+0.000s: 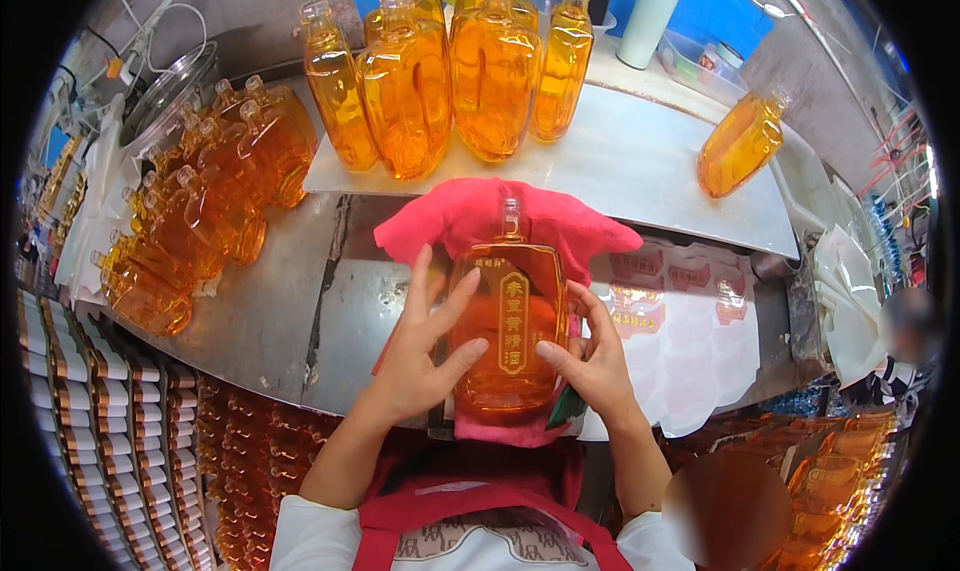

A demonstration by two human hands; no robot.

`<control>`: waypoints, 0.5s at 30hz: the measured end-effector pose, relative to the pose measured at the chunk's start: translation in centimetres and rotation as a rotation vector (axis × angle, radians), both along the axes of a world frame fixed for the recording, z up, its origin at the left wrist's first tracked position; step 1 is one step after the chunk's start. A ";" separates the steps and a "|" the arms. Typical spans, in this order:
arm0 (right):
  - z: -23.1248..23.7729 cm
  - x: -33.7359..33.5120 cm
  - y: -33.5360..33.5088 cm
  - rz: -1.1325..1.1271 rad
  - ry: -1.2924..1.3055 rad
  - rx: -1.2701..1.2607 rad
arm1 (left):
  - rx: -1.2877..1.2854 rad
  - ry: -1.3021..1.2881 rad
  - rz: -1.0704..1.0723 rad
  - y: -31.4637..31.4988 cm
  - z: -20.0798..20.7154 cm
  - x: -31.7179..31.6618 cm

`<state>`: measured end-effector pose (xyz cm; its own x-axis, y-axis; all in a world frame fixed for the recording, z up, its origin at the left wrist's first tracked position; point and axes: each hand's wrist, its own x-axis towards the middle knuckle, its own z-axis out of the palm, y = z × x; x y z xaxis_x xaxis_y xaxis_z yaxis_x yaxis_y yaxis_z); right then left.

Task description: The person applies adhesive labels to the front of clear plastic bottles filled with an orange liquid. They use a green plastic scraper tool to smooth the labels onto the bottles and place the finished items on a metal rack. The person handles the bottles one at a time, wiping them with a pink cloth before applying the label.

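A flat glass bottle [483,316] of amber colour, with a gold framed label on its front, lies face up on a pink cloth [440,217], its neck pointing away from me. Fingers spread wide, my left hand [418,356] rests its thumb and some fingertips over the bottle's left side. My right hand [597,356] grips the right edge, thumb on the front and fingers curled along the side. A dark green flat piece [568,407] shows below my right palm; whether that hand holds it I cannot tell.
Several unlabelled amber bottles [402,91] stand on the raised metal shelf [630,151]; another bottle [742,143] leans at its right. More bottles [215,186] crowd the left. White label sheets [690,361] lie right of the cloth. Stacked white trays [95,411] fill the lower left.
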<state>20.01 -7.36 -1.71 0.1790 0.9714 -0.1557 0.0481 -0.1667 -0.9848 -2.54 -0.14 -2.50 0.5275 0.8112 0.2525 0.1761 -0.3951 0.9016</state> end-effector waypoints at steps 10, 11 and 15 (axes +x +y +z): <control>0.7 -1.6 0.4 0.009 0.003 0.061 | 0.032 0.111 -0.023 -0.3 1.7 1.9; 0.6 -1.7 0.4 0.006 0.035 0.061 | 0.024 0.112 -0.023 -0.3 1.8 1.9; 0.5 -1.7 0.5 0.020 0.064 0.038 | 0.013 0.114 -0.028 -0.2 2.0 1.8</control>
